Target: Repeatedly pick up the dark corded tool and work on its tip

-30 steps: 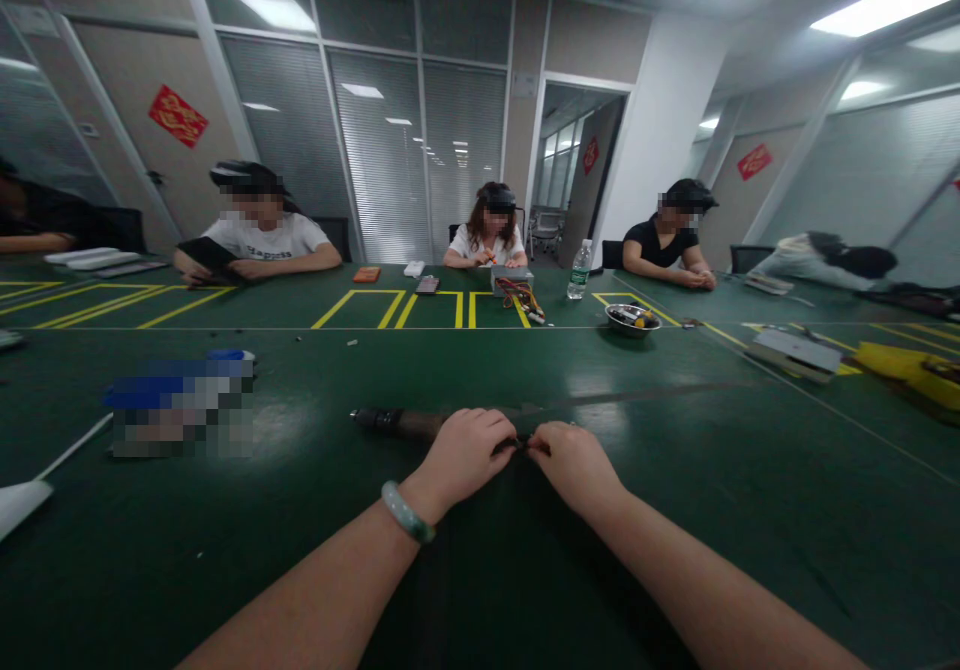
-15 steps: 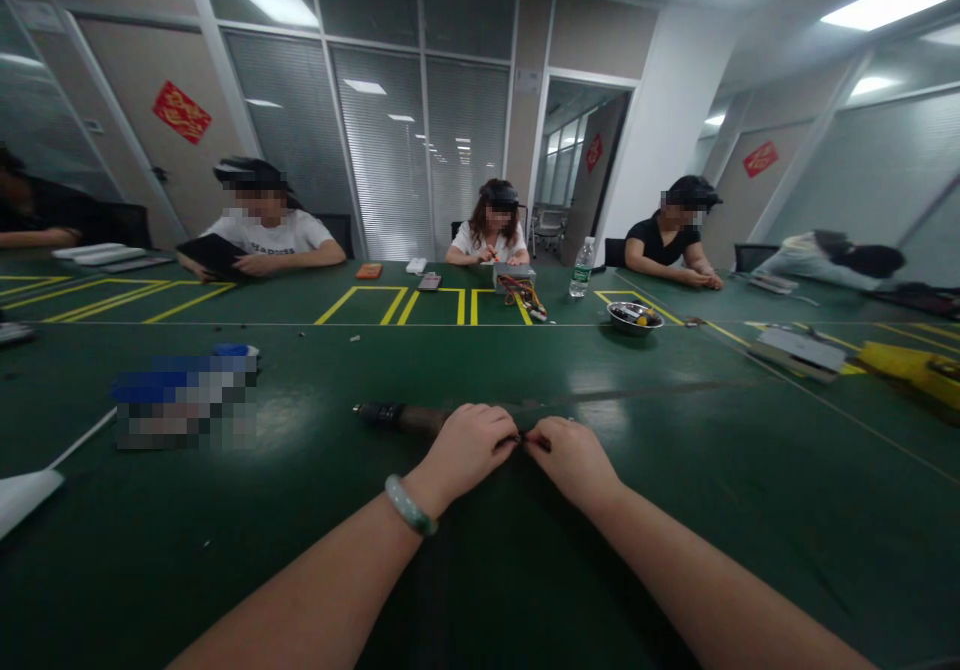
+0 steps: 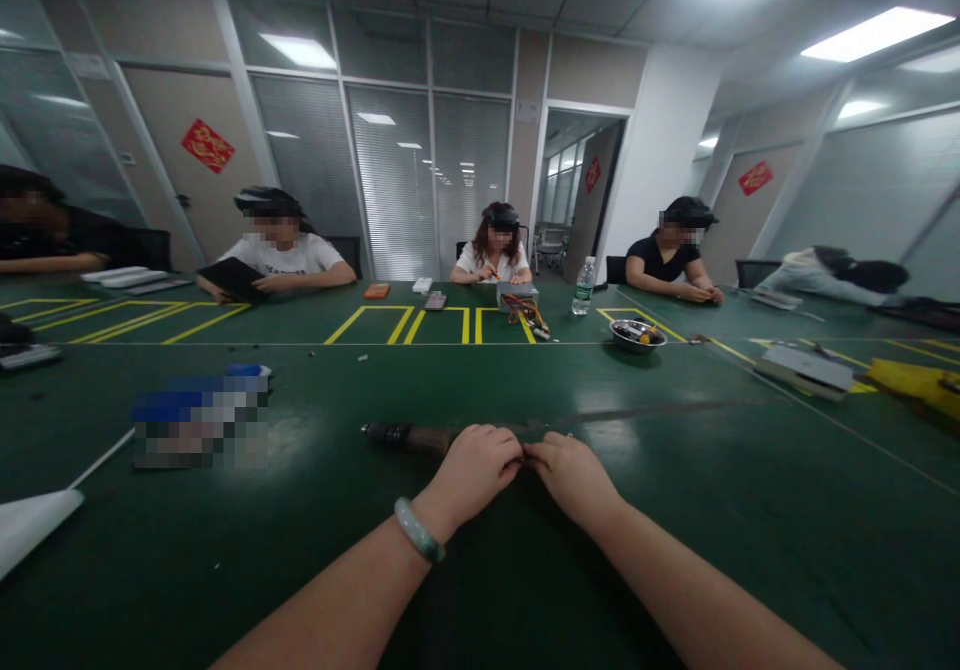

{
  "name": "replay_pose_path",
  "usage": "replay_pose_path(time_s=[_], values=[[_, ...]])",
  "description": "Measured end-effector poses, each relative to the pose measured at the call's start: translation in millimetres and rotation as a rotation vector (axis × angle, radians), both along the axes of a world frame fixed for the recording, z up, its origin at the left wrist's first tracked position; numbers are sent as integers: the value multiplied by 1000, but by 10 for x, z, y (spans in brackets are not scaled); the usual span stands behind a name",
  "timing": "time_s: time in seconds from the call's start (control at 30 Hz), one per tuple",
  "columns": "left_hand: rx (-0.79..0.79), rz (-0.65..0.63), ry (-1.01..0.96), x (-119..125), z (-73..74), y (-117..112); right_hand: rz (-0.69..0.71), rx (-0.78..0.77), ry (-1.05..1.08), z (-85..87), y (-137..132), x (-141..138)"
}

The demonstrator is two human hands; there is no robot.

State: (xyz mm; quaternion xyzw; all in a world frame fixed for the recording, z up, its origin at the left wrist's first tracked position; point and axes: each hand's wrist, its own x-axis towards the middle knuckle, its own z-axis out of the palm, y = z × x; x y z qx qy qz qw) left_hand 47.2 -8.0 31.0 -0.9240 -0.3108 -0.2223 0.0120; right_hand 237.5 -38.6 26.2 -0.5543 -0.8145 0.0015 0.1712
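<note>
A long dark drill-like tool (image 3: 420,439) lies crosswise on the green table, its black end with a shiny metal tip pointing left. My left hand (image 3: 480,465), wearing a jade-coloured bangle (image 3: 418,530) at the wrist, is closed over the tool's right part and hides it. Beside it my right hand (image 3: 574,475) is closed too, thumb and fingers pinched together. Both sets of fingertips meet at the tool's right end. Whatever small part lies between them is hidden by the fingers.
Across the table sit several people wearing headsets. A metal bowl (image 3: 637,348) of small items, a water bottle (image 3: 583,286) and a grey box with coloured wires (image 3: 517,297) stand toward the far side. A blurred blue-and-white item (image 3: 199,405) lies at left, a yellow object (image 3: 919,382) at right.
The view has tilted up slightly, so everything sits lower in it. My hands stay at the tool's right end, with the fingertips now closer together.
</note>
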Motion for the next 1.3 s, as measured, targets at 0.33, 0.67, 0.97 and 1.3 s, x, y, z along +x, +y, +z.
replay_pose_path(time_s=[0.33, 0.67, 0.97, 1.3], values=[[-1, 17, 6, -9, 21, -29, 46, -58, 2, -72, 48, 17], [63, -60, -128, -88, 38, -12, -21, -50, -164, -51, 115, -48], [-3, -244, -145, -217, 85, -25, -265, -115, -220, 37, 448, 540], [-144, -187, -33, -217, -97, 107, -946, -135, -279, 265, -760, 2653]])
